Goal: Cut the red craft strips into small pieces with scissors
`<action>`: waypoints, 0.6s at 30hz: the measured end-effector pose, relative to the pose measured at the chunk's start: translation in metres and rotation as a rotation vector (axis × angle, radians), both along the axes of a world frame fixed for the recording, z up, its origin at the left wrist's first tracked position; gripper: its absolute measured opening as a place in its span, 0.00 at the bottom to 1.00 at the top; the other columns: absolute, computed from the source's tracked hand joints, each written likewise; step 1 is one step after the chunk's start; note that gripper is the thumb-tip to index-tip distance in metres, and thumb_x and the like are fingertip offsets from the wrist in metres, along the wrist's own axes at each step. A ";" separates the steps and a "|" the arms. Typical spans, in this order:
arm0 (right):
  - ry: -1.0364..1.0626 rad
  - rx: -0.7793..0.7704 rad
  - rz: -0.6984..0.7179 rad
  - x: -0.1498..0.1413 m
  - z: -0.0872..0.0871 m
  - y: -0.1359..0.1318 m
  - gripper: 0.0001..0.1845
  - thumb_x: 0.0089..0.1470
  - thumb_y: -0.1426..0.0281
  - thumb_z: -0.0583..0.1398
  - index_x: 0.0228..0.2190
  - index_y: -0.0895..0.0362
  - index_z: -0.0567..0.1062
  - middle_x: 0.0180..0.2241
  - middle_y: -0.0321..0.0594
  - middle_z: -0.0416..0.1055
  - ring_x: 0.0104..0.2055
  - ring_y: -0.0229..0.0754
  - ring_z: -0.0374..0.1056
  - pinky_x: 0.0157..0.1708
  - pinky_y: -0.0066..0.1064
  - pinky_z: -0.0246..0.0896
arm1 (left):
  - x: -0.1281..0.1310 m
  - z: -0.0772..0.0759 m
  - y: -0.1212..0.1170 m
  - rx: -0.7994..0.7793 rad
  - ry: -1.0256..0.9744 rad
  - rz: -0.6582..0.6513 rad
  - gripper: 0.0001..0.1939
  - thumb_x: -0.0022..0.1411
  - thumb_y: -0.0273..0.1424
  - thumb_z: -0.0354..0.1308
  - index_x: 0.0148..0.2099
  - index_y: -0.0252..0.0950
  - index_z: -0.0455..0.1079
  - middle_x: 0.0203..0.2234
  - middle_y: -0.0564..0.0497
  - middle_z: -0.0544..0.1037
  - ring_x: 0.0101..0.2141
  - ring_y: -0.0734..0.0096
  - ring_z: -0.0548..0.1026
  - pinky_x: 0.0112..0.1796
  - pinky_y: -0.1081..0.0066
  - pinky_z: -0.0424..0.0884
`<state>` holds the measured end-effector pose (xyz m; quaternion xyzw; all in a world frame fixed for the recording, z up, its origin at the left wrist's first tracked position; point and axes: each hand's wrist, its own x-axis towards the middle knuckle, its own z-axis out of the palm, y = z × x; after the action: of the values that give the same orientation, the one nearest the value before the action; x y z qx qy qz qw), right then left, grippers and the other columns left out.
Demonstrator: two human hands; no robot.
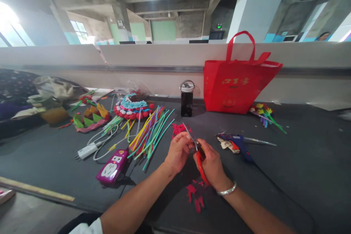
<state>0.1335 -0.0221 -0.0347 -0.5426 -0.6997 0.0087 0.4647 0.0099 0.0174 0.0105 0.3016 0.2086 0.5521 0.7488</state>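
Note:
My right hand [212, 162] is closed around the red-handled scissors [201, 168], whose blades point up and away from me. Close beside the blades, my left hand [178, 153] has its thumb and fingers pinched together; what they hold is too small to make out. Just beyond my fingertips lies a pile of small red pieces [178, 129], partly covered by the left hand. More red scraps [199, 204] are scattered on the dark table [170, 204] below my hands.
Left of my hands lie colourful pipe cleaners [152, 131], a purple power socket [113, 166] and a white charger [87, 151] with its cable. A blue glue gun [241, 142] rests at right, its cord trailing forward. Behind stand a dark bottle [187, 103] and a red bag [233, 87].

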 end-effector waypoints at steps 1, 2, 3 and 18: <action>-0.006 -0.010 -0.003 0.000 0.000 0.000 0.22 0.52 0.74 0.55 0.50 0.57 0.67 0.43 0.46 0.74 0.43 0.47 0.73 0.44 0.39 0.70 | 0.000 0.000 0.000 0.000 0.000 -0.002 0.10 0.47 0.29 0.69 0.30 0.32 0.72 0.21 0.55 0.73 0.23 0.79 0.69 0.30 0.75 0.65; -0.011 -0.021 -0.006 0.000 0.000 0.000 0.22 0.52 0.74 0.55 0.50 0.57 0.67 0.43 0.47 0.74 0.44 0.47 0.73 0.44 0.39 0.70 | 0.000 0.000 0.000 0.000 0.000 -0.006 0.10 0.47 0.29 0.69 0.30 0.32 0.71 0.21 0.55 0.73 0.23 0.79 0.68 0.29 0.75 0.65; -0.013 -0.030 -0.006 0.000 0.000 0.001 0.22 0.52 0.74 0.55 0.50 0.57 0.67 0.43 0.47 0.74 0.44 0.48 0.73 0.44 0.40 0.70 | 0.000 0.000 -0.001 -0.002 0.001 -0.012 0.10 0.47 0.30 0.69 0.29 0.33 0.71 0.20 0.55 0.72 0.23 0.79 0.68 0.29 0.75 0.65; -0.015 -0.031 0.000 0.002 -0.001 0.002 0.22 0.52 0.74 0.56 0.50 0.57 0.67 0.43 0.47 0.74 0.44 0.48 0.73 0.44 0.40 0.70 | 0.001 0.002 -0.002 -0.003 0.013 -0.023 0.11 0.47 0.31 0.70 0.29 0.32 0.70 0.20 0.55 0.72 0.23 0.79 0.68 0.29 0.75 0.63</action>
<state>0.1355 -0.0200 -0.0353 -0.5497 -0.7031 0.0157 0.4508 0.0105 0.0157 0.0124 0.3065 0.2109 0.5412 0.7541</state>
